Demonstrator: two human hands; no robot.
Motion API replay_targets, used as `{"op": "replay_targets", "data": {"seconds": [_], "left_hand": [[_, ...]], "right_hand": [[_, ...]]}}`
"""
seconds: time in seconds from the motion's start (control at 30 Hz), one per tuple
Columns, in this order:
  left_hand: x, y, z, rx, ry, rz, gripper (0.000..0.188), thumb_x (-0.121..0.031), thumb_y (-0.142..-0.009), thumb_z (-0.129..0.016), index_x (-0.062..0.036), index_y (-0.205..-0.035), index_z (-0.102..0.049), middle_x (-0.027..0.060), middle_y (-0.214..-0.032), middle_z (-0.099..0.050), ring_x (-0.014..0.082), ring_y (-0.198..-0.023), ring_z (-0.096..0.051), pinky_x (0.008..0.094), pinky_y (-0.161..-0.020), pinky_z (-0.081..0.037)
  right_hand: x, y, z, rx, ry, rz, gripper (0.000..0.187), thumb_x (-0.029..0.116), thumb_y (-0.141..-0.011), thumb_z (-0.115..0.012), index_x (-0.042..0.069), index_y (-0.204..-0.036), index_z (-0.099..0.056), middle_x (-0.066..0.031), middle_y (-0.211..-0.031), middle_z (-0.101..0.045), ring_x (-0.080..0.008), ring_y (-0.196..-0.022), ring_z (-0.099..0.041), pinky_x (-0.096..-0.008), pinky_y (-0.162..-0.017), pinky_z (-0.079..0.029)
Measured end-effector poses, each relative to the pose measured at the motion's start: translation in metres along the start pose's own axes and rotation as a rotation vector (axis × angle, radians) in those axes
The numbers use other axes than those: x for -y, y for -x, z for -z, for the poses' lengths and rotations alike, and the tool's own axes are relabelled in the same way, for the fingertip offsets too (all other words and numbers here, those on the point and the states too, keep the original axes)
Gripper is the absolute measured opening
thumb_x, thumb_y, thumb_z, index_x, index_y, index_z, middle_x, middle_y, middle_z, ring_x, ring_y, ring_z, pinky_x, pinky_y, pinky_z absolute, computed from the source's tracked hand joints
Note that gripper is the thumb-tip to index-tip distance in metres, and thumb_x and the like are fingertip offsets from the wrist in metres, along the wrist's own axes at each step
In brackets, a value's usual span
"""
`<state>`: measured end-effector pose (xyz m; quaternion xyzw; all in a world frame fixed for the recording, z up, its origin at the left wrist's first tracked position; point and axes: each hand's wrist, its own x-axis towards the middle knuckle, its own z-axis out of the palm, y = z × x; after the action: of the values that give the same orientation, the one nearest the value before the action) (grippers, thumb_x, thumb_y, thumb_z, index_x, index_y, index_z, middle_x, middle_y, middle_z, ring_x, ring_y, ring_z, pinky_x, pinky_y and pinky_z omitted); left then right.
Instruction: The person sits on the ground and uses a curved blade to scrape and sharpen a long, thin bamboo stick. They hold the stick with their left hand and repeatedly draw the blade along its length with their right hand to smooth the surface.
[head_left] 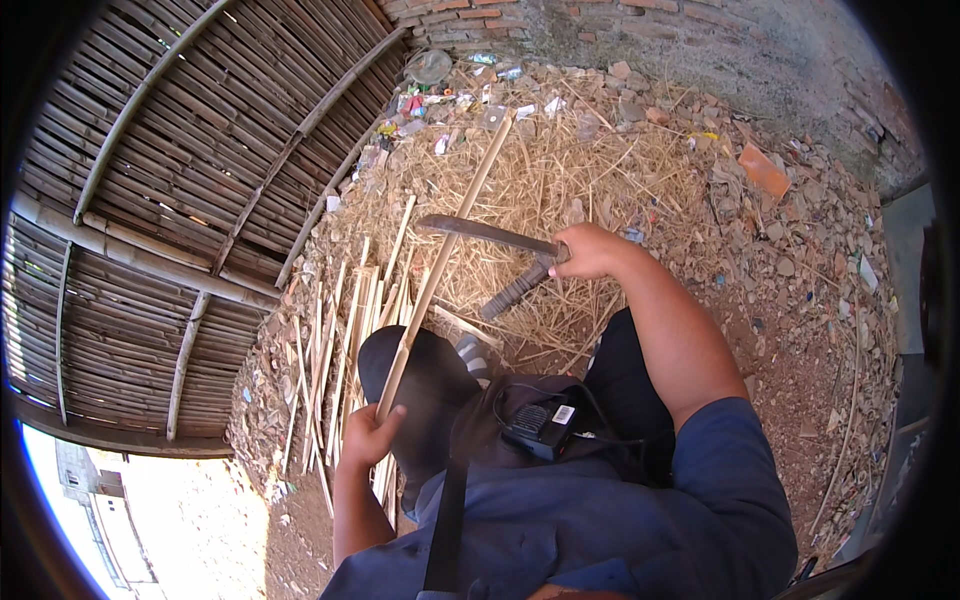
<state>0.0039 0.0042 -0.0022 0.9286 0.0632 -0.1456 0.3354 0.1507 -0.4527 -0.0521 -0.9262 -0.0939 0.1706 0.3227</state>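
Note:
My left hand point(368, 437) is closed round the lower end of a long, pale bamboo strip point(425, 296), which slants away up and to the right. My right hand point(590, 250) grips a machete point(490, 233) with a dark, worn blade. The blade points left and crosses the strip along its upper half; whether the two touch I cannot tell. Just below the right hand, a dark ribbed rod point(515, 291) slants down to the left, its upper end beside my fingers. A pile of split bamboo strips point(325, 365) lies on the ground left of my legs.
Straw-like shavings point(580, 170) cover the ground ahead. A bamboo slat wall point(200, 130) stands on the left, a brick wall point(700, 50) at the back. Rubble, litter and a broken orange tile point(764, 171) lie to the right. A black boxy device point(540, 428) with a cable hangs at my front.

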Motion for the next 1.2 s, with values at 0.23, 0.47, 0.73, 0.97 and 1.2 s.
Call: {"op": "replay_targets", "data": {"seconds": [0.23,0.47,0.73,0.97,1.2], "left_hand": [[0.002,-0.001,0.001,0.017,0.001,0.001,0.040,-0.036,-0.095,-0.074,0.0024,-0.085,-0.071,-0.0011,-0.065,-0.061,0.0064,-0.060,-0.052,0.0279,-0.053,-0.042],[-0.003,0.001,0.002,0.013,-0.019,-0.010,0.040,-0.036,-0.095,-0.073,0.0020,-0.083,-0.070,-0.0014,-0.065,-0.060,0.0063,-0.060,-0.051,0.0280,-0.053,-0.042],[0.003,-0.002,0.003,0.052,0.037,-0.023,0.038,-0.035,-0.097,-0.072,0.0014,-0.085,-0.069,-0.0031,-0.066,-0.059,0.0054,-0.062,-0.050,0.0274,-0.054,-0.041],[0.020,-0.009,0.003,0.077,0.138,0.011,0.038,-0.035,-0.097,-0.072,0.0001,-0.083,-0.069,-0.0044,-0.068,-0.059,0.0041,-0.062,-0.049,0.0257,-0.054,-0.040],[0.003,-0.004,-0.001,0.001,0.018,-0.006,0.040,-0.036,-0.093,-0.075,0.0010,-0.081,-0.069,-0.0014,-0.063,-0.059,0.0062,-0.060,-0.050,0.0290,-0.053,-0.041]], "right_hand": [[-0.004,-0.002,-0.004,-0.026,0.019,-0.002,0.044,0.038,-0.083,-0.081,0.006,-0.111,-0.069,-0.0166,-0.098,-0.070,-0.0323,-0.096,-0.068,-0.0434,-0.084,-0.052],[-0.006,-0.006,-0.007,-0.023,0.032,0.012,0.041,0.038,-0.084,-0.081,0.006,-0.105,-0.069,-0.0147,-0.097,-0.069,-0.0306,-0.094,-0.068,-0.0430,-0.082,-0.052],[-0.007,-0.005,-0.009,-0.036,-0.005,0.016,0.040,0.038,-0.084,-0.081,0.005,-0.105,-0.069,-0.0141,-0.094,-0.068,-0.0303,-0.091,-0.068,-0.0422,-0.080,-0.051],[-0.001,-0.004,-0.008,-0.031,-0.027,0.004,0.043,0.040,-0.084,-0.080,0.003,-0.104,-0.070,-0.0151,-0.096,-0.069,-0.0323,-0.093,-0.068,-0.0430,-0.082,-0.052],[-0.010,-0.007,0.008,-0.299,-0.009,-0.069,0.049,0.039,-0.081,-0.081,0.003,-0.113,-0.071,-0.0227,-0.099,-0.071,-0.0376,-0.096,-0.069,-0.0455,-0.084,-0.053]]}}
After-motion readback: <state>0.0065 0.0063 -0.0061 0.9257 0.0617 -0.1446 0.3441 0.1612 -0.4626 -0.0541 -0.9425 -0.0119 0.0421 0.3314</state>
